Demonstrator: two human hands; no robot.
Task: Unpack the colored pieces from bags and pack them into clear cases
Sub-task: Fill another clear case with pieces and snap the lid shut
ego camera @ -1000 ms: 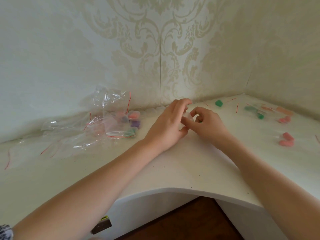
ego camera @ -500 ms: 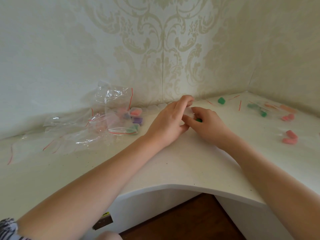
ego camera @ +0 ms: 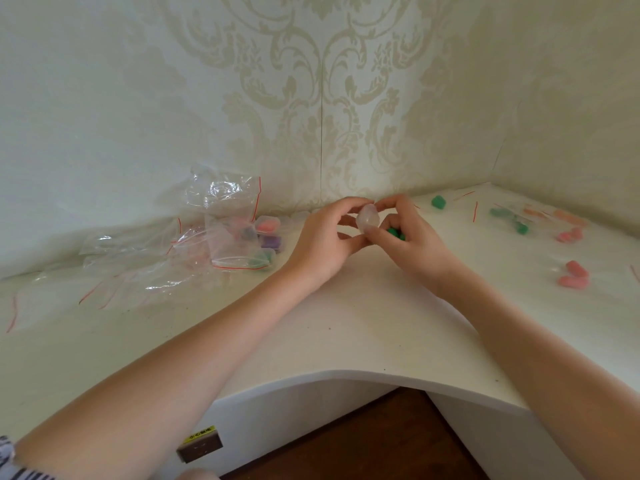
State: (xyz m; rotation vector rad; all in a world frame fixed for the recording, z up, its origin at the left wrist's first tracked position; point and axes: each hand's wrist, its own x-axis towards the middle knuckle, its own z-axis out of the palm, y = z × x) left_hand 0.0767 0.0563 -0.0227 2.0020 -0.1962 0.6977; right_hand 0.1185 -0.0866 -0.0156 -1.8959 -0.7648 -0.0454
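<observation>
Both forearms were bare to the hands. A sleeve [ego camera: 14,462] edge with a black-and-white pattern showed on the left arm at the frame's lower left corner.

Both hands, left hand [ego camera: 320,237] and right hand [ego camera: 412,244], pinch a clear case [ego camera: 367,219] above the white counter [ego camera: 346,323]; green pieces [ego camera: 395,233] sit in the right palm.

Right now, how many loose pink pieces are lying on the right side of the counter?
4: two pink pieces side by side near the right edge, and two farther back. Others may sit blurred inside the bags there.
</observation>
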